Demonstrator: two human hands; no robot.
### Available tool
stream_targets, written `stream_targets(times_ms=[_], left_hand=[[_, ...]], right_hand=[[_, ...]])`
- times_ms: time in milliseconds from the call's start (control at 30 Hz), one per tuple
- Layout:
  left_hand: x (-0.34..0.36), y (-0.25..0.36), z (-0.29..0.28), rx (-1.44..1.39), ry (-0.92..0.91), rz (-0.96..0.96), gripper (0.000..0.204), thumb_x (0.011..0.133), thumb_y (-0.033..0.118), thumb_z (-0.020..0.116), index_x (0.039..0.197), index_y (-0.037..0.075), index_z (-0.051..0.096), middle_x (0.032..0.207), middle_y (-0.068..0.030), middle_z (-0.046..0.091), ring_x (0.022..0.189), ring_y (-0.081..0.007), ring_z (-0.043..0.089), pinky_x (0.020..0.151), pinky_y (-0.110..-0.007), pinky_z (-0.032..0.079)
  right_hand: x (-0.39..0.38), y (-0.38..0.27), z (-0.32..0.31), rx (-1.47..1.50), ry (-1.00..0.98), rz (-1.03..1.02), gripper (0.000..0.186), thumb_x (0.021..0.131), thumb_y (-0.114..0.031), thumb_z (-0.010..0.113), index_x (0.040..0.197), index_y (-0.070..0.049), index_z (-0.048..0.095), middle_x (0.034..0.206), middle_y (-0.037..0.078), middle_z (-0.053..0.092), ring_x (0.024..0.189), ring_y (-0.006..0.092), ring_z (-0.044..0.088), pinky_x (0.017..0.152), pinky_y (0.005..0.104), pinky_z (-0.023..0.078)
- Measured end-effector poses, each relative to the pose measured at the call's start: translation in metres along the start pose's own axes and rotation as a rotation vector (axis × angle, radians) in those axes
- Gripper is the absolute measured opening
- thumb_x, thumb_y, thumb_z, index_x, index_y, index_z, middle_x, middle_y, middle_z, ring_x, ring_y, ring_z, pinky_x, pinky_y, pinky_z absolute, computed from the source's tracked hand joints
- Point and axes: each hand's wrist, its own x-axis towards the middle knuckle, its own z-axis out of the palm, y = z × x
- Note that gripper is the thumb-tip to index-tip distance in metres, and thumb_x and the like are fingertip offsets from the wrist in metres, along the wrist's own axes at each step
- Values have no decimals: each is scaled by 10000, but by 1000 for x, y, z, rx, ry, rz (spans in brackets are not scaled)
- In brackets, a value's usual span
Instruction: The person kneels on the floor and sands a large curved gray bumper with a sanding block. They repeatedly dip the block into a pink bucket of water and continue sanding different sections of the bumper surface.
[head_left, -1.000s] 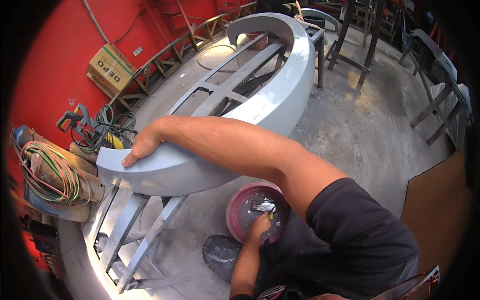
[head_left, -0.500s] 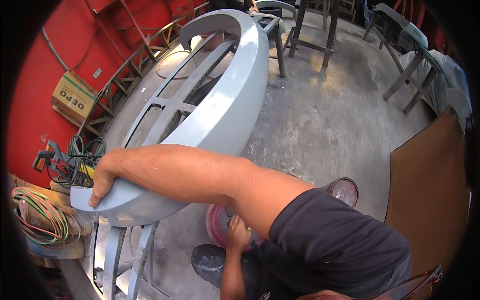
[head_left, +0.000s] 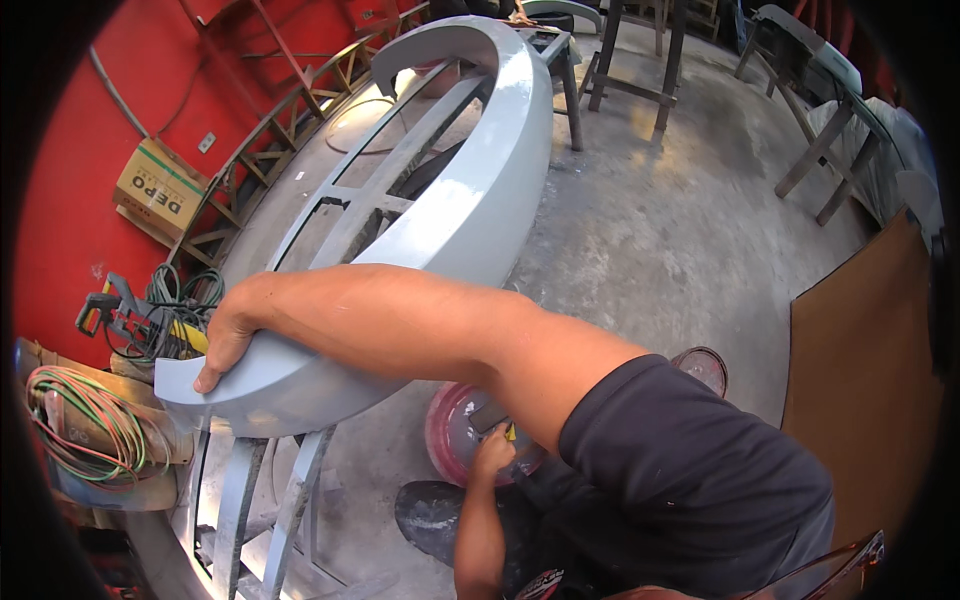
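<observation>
My right hand [head_left: 228, 345] grips the near end of a long, curved, light grey bumper [head_left: 470, 235], its bare arm reaching across to the left. The thumb shows on top; the other fingers are hidden by the hand and panel edge. Beneath that arm, my left hand [head_left: 492, 450] is closed on a dark grey rectangular pad [head_left: 488, 415] with a bit of yellow beside it. This hand is over a round bucket with a reddish rim [head_left: 437, 450], partly covered by my right arm. The pad's exact kind is unclear.
A metal stand [head_left: 235, 500] carries the bumper. Coiled hoses [head_left: 90, 425] and a power tool [head_left: 125, 315] lie at the left, below a cardboard box [head_left: 158, 190]. A second round container [head_left: 703, 370] and a brown board [head_left: 865, 370] stand right. At the back, a person's hand [head_left: 520, 14] shows.
The whole view has shifted slightly. More of the dark grey pad shows at my left hand, which has moved a little up and right. My right hand keeps its hold on the bumper.
</observation>
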Motion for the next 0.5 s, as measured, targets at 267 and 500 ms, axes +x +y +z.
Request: stream_targets(times_ms=[267, 500], left_hand=[[14, -9, 9, -23, 2, -14, 548, 861, 121, 501, 1403, 51, 544, 1313, -291, 627, 1240, -482, 577, 1069, -529, 452], [7, -5, 4, -5, -28, -65, 558, 863, 129, 519, 1415, 49, 543, 1323, -289, 625, 1242, -473, 580, 1071, -517, 456]], right_hand=[[1, -3, 1, 16, 8, 38, 882, 846, -756, 648, 1366, -45, 664, 1379, 170, 642, 1246, 347, 624, 1062, 476, 463], [18, 4, 2, 42, -23, 24, 911, 839, -769, 647, 1373, -32, 655, 1387, 180, 633, 1257, 350, 613, 1064, 481, 461]])
